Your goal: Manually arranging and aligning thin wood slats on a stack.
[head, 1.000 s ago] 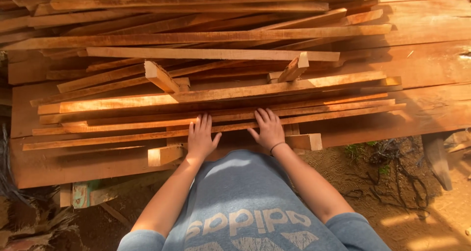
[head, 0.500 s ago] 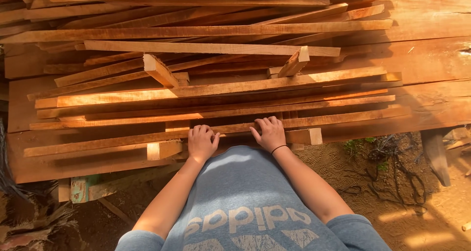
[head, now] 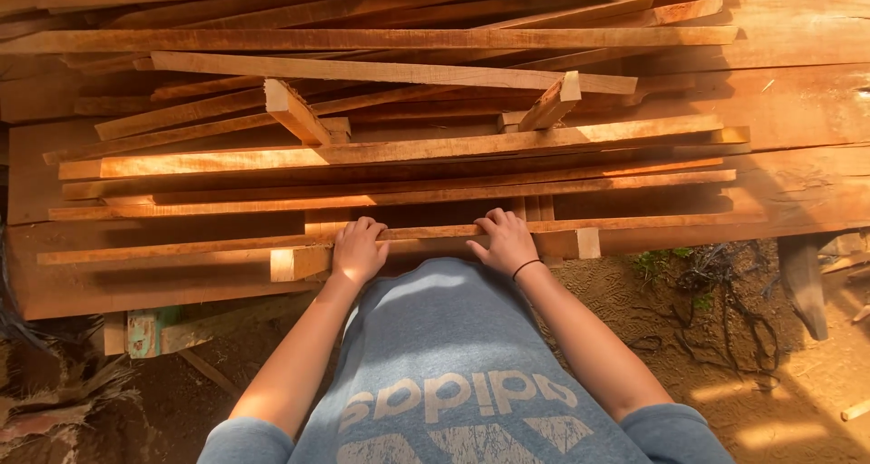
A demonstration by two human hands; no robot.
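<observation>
A pile of long reddish wooden slats lies crosswise on wide planks in front of me. My left hand and my right hand both curl over the nearest long thin slat at the pile's front edge, fingers wrapped on its top. A black band circles my right wrist. A short square-ended block sticks out just left of my left hand, and another block end shows to the right of my right hand.
Two short offcuts lie angled on top of the pile. Wide planks form the base at right. Below is bare dirt with dark tangled roots and a green-painted piece at lower left.
Both hands went from lying flat with spread fingers on the slats to curling closed over the front slat. The view has shifted slightly nearer to the pile.
</observation>
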